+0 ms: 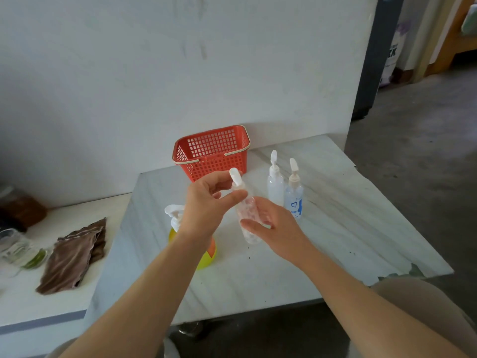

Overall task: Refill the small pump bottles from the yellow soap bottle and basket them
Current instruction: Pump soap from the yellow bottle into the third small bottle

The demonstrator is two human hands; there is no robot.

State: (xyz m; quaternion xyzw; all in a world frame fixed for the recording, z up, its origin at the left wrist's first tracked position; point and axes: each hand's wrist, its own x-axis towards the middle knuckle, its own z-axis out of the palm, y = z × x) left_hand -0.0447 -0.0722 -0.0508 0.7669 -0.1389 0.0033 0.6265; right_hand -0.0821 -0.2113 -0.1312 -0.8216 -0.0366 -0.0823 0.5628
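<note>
A small clear pump bottle [248, 215] with a pink print stands tilted on the marble table [335, 228]. My right hand [276, 228] grips its body from the right. My left hand [206, 202] pinches the white pump top and neck with thumb and fingers. The yellow soap bottle [206, 257] with a white pump stands just below my left wrist, largely hidden by it. Two more small pump bottles stand at the right: a cloudy one [275, 187] and one with a blue print [294, 200]. The red basket [196, 161] sits behind, against the wall.
A lower white shelf [25, 301] at the left carries a brown cloth [74, 254], a glass jar [15, 249] and a dark container [20, 208]. The table's front edge runs just above my knees. Open floor lies to the right.
</note>
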